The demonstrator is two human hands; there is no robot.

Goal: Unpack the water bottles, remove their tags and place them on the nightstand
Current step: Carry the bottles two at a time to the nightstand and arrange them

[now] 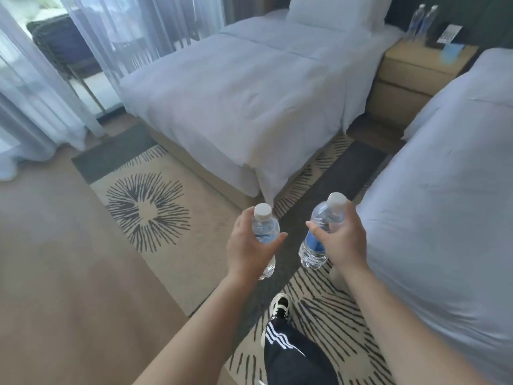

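Two white-sheeted beds fill the room ahead of the hands, the near bed (449, 195) just beside the right hand and the far bed (236, 87) beyond both, with a patterned cream-and-dark rug (150, 212) on wood flooring below them. Sheer curtains (36, 87) hang far off to the left.

Left hand (249, 248) wraps closed around a clear plastic water bottle (265, 229), thumb across its front; the bottle stands close to upright, white cap up and tipped slightly away from the person. Right hand (342, 240) grips a second bottle (319, 234) around its upper half, fingers curled on its far side and thumb on the near side; its long axis leans, cap up and to the right, ribbed base down and left. A blue label band shows below the thumb. Both bottles hang in the air between the hands and the rug, near each other but apart.

Well beyond the right hand, between the beds, stands a light wooden nightstand (410, 76) with drawers; two more clear bottles (423, 18) stand upright at its back, blurred. A dark trouser leg with white stripes and a sneaker (280, 304) show below the hands
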